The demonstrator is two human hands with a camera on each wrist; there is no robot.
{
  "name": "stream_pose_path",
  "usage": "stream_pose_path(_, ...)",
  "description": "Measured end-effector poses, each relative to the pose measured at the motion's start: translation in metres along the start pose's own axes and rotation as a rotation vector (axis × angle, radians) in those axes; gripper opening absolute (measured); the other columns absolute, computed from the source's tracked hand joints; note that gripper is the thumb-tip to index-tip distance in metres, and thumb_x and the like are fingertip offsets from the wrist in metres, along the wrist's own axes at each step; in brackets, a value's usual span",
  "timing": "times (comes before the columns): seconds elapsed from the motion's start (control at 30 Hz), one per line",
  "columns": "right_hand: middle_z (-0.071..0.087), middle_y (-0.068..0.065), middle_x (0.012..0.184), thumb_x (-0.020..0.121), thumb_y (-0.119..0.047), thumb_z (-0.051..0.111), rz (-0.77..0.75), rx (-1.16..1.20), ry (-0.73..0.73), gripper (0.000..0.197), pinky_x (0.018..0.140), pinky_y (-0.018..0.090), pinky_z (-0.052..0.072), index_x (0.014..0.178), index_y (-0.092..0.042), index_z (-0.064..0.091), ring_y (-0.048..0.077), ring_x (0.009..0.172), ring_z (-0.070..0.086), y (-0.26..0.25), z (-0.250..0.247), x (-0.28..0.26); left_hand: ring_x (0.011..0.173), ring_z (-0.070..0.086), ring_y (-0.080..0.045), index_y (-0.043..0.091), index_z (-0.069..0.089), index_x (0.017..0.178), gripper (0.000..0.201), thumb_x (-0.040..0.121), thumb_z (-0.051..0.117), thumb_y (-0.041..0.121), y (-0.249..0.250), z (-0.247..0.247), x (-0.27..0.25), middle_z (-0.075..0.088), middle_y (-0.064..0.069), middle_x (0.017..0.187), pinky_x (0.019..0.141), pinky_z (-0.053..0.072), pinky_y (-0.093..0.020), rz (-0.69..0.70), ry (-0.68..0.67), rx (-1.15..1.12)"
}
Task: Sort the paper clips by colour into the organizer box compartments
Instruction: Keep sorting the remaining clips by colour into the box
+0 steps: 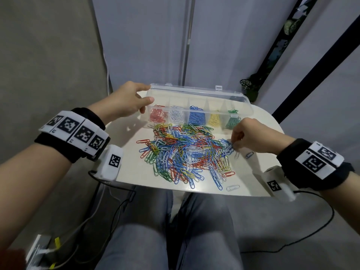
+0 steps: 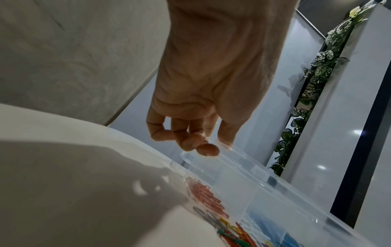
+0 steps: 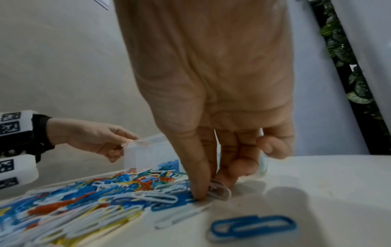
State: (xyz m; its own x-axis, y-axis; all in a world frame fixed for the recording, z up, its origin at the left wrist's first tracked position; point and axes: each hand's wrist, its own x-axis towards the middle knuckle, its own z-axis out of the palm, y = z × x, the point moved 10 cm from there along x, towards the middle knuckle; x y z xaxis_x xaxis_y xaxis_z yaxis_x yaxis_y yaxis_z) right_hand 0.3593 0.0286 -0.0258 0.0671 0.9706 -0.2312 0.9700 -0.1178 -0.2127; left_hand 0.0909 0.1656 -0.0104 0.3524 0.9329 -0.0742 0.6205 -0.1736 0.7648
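Right-wrist view: right hand (image 3: 213, 133) is pinching a thin, light, slippery white paper clip (image 3: 219, 190) by its loop beside the pile (image 3: 95, 197); left hand (image 1: 124, 102) is gripping the organizer box (image 1: 247, 106) end.

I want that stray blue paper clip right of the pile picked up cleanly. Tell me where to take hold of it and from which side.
Take the blue paper clip across its two long sides, near the middle, coming straight down from above. It lies flat on the white table, apart from the pile, so nothing crowds a thumb-and-finger pinch. Being thin wire, it may need a fingertip to tip one rounded end up first. The right hand is nearest.
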Motion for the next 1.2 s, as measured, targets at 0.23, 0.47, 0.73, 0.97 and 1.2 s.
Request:
stream_pose_path(0.23,0.066,0.009,0.060,0.072,-0.002,0.079,0.102,0.397,0.038,0.008,0.047,0.015,0.038,0.068,-0.006,0.074,0.005,0.047,0.050,0.021,-0.008,-0.004,0.057,0.047,-0.010,0.016,0.041,0.146,0.055,0.096,0.059,0.031,-0.001,0.000,0.001,0.061,0.000,0.061,0.065,0.037,-0.030,-0.004,-0.002,0.003)
stream_pose_path(0.47,0.070,0.011,0.068,0.077,0.002,0.074,0.133,0.758,0.027,0.007,0.049,0.019,0.038,0.080,0.007,0.071,0.010,0.054,0.048,0.022,-0.018,-0.007,0.056,0.047,-0.009,0.016,0.040,0.146,0.055,0.096,0.058,0.029,0.002,0.000,-0.001,0.061,-0.001,0.062,0.059,0.037,-0.027,0.003,-0.003,-0.003)
stream_pose_path(0.73,0.068,0.002,0.061,0.076,-0.007,0.077,0.001,0.821,0.246,0.003,0.049,0.020,0.035,0.075,-0.008,0.075,0.009,0.056,0.044,-0.025,-0.068,0.013,0.055,0.045,-0.009,0.016,0.039,0.147,0.055,0.097,0.057,0.028,0.001,0.001,-0.002,0.061,-0.002,0.063,0.059,0.036,-0.027,-0.003,-0.007,-0.020)
stream_pose_path(0.97,0.063,-0.005,0.050,0.077,-0.003,0.075,-0.004,0.645,0.300,0.009,0.043,0.015,0.035,0.082,0.004,0.074,0.004,0.044,0.045,-0.064,-0.073,0.055,0.055,0.046,-0.008,0.015,0.039,0.147,0.054,0.097,0.057,0.026,0.005,0.000,-0.003,0.061,-0.001,0.064,0.058,0.036,-0.026,-0.001,-0.008,-0.006)
stream_pose_path(1.2,0.066,-0.002,0.057,0.080,-0.007,0.076,-0.015,0.714,0.229,0.014,0.038,0.011,0.032,0.089,0.003,0.074,0.000,0.041,0.045,-0.089,-0.059,0.071,0.061,0.049,-0.010,0.014,0.038,0.147,0.054,0.097,0.057,0.026,0.005,0.001,-0.004,0.063,-0.002,0.065,0.070,0.038,-0.030,-0.005,-0.010,-0.014)
